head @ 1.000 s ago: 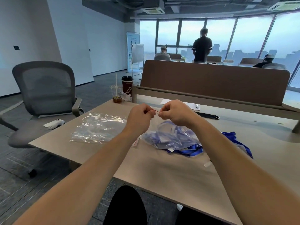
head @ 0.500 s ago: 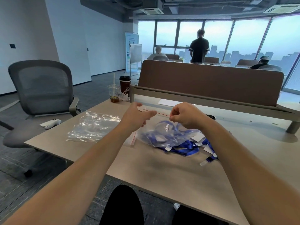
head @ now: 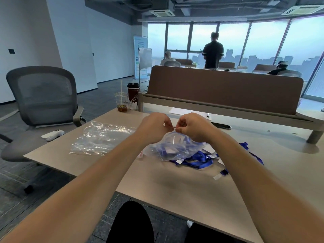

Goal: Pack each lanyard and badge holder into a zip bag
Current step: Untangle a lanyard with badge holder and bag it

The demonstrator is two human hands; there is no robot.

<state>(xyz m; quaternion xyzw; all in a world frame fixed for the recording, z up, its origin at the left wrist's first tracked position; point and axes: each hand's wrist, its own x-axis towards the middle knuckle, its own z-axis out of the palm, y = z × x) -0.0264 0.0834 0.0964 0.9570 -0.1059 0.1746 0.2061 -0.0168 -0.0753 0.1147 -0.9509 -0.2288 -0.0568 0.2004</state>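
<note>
A clear zip bag (head: 172,147) with a blue lanyard and white badge holder inside hangs just above the desk. My left hand (head: 154,127) and my right hand (head: 192,126) both pinch its red zip strip at the top, fingers close together. Under and to the right of the bag lies a heap of loose blue lanyards (head: 198,161) with white badge holders. A small clip piece (head: 221,173) lies apart near my right forearm. A pile of clear zip bags (head: 100,137) rests flat on the desk's left part.
Two drink cups (head: 128,99) stand at the desk's far left corner. A brown divider panel (head: 224,88) runs along the back, with paper (head: 180,112) and a dark flat object (head: 221,126) before it. A grey chair (head: 42,102) holding a white controller (head: 53,135) stands left.
My hands, spread apart along the red zip strip half a second ago, have come back together at the top of the bag. The camera view has shifted slightly.
</note>
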